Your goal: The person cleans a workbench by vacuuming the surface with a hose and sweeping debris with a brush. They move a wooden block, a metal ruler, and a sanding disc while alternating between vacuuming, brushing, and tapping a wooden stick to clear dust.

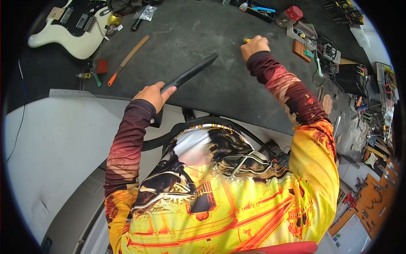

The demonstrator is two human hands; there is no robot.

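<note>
My left hand is wrapped round a long black vacuum nozzle at the bench's front edge. The nozzle slants up to the right, its tip over the dark bench top. A black hose curves round in front of my waist; where it joins the nozzle is hidden. Farther out to the right, my right hand is closed over the bench. A small yellow piece sticks out by its fingers; the rest of it is covered, so its kind does not show.
A white electric guitar lies at the far left. Near it are a long tool with a wooden handle and a steel ruler. On the right stand a red-lidded jar, a wooden block and a cluttered tool rack.
</note>
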